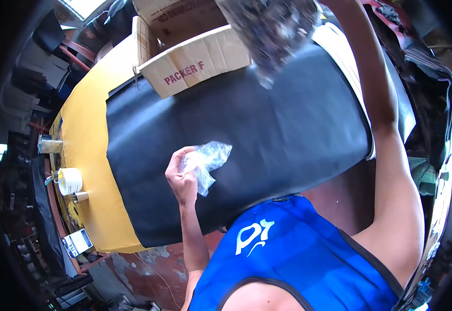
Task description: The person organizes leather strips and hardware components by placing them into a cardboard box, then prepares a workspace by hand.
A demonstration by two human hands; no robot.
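My left hand (182, 179) is closed around a crumpled clear plastic bag (208, 158), held just above a large black sheet (288, 135) spread over the table. My right forearm (376, 93) reaches up past the top edge, so that hand is out of view. Beside it at the top hangs a blurred clear bag with dark speckled contents (272, 31), above the far edge of the black sheet. What holds it is cut off by the frame.
An open cardboard box (195, 65) marked "PACKER F" stands at the sheet's far edge. The yellow tabletop (88, 135) at left carries a white roll (70, 181), a small metal cup (80, 197), a tin (50, 145) and a small blue-white box (76, 242). Clutter surrounds the table.
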